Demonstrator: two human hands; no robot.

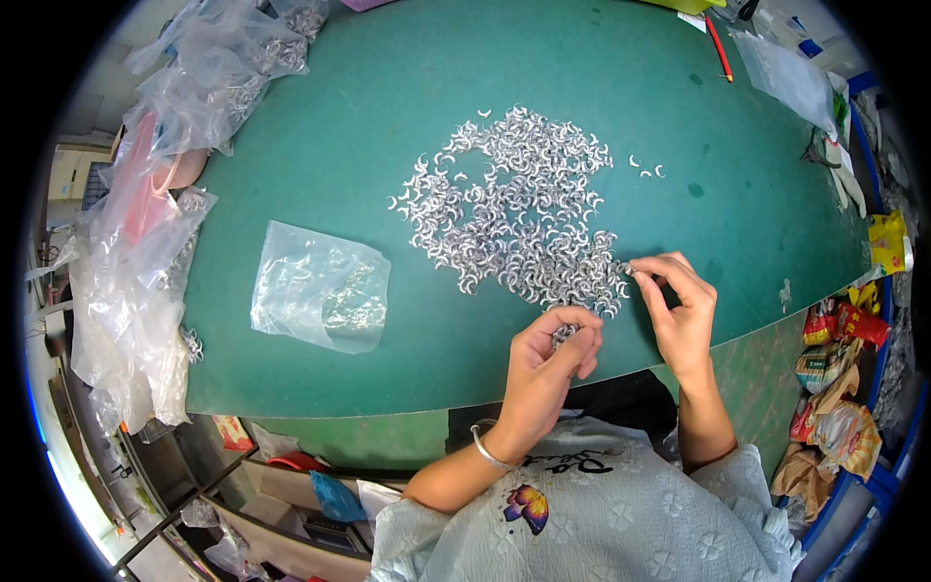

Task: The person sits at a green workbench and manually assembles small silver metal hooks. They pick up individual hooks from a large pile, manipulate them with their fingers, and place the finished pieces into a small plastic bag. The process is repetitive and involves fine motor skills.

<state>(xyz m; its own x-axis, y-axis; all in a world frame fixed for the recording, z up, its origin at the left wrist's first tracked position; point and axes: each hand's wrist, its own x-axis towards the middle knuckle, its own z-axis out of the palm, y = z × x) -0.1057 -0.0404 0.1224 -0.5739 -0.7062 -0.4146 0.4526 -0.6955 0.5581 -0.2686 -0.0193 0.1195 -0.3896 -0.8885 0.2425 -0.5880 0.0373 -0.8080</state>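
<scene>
**Both grips closed on small silver crescents at the near edge of the pile**

Left hand (548, 354) has its grip curled shut around a small bunch of silver crescent pieces (564, 334), cupped in the fingers just above the near edge of the green counter (330, 136). Right hand (679, 306) pinches its thumb and forefinger together on a single crescent at the near right corner of the pile of crescents (519, 209), touching the heap there. The pile spreads loosely over the middle of the counter, with a few stray pieces (645, 167) just beyond its right side.

Left of the pile, well apart from it, a clear plastic bag (318, 286) lies flat. More clear bags (145, 262) heap along the left rim. A red pen (720, 48) lies near the far edge, and coloured packets (834, 373) crowd the right side beyond the counter.
</scene>
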